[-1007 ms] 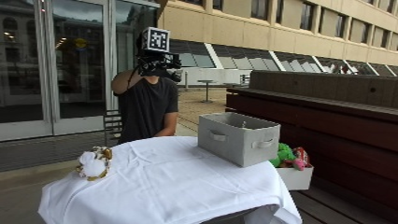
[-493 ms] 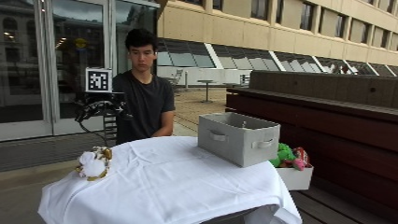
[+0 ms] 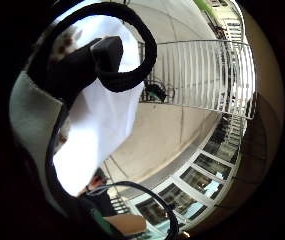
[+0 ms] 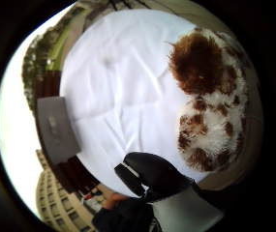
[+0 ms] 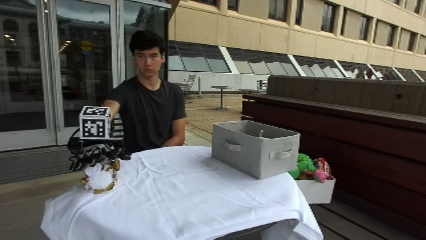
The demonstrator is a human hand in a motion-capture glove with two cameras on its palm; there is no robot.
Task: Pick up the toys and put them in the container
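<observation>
The right hand [image 5: 93, 150] hovers over the plush toy [image 5: 100, 177] at the bench [image 5: 200, 200] corner; whether its fingers [image 4: 152, 171] are apart I cannot tell; a careless grasp may push the toy off.

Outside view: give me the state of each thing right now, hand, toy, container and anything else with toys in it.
Gloved right hand: just above the plush toy, grip not discernible.
Plush toy: brown and white, lying on the white tablecloth near the table's edge.
Grey container: upright on the table, top open, contents not visible.
White bin: beside the table, holds colourful toys.
</observation>
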